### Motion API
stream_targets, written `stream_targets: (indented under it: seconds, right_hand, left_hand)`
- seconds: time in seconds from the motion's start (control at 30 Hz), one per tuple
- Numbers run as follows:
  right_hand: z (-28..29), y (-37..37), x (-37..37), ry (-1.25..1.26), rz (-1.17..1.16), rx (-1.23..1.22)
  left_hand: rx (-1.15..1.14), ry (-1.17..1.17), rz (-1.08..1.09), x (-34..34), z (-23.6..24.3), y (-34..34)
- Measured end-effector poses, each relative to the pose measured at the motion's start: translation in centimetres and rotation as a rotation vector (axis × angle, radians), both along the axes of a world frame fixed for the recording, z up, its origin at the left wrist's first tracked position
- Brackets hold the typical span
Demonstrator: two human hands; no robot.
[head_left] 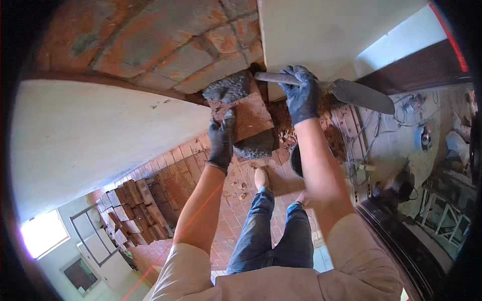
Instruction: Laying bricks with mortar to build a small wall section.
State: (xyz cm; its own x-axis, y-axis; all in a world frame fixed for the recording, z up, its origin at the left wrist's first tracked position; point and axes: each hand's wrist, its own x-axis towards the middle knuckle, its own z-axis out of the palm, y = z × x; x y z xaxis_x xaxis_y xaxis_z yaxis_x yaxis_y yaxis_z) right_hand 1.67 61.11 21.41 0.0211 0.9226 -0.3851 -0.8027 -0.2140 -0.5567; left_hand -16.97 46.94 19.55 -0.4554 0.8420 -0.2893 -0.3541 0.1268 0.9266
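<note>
My left hand [221, 138], in a dark glove, grips the side of a reddish brick [252, 116]. Grey wet mortar [228, 89] covers the brick's far end, and another lump of mortar [257, 144] sits at its near end. My right hand [303, 95], gloved too, is closed round a trowel [365, 96] just right of the brick. The trowel's blade points right, while its handle end sticks out left toward the brick. A brick wall with smeared mortar joints [165, 45] rises directly beyond the brick.
A pale wall [110, 135] stands at left and a pale panel [311, 35] at the upper right. Stacked bricks [133, 210] lie lower left on the brick-paved floor [193, 168]. A dark bucket [296, 160] is partly behind my right forearm. Cables [374, 128] trail at right.
</note>
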Motion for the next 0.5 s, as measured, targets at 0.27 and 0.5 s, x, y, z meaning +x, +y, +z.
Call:
stream_targets:
  seconds: [0.27,0.5]
  right_hand:
    - [-0.6,1.9,7.1,-0.071,0.011,0.212]
    - [0.8,-0.3,1.3,-0.075,0.013,0.054]
  left_hand:
    - [0.0,0.105,0.001,0.1,0.8,-0.2]
    - [-0.062,0.278,0.0,0.1,1.7,-0.1]
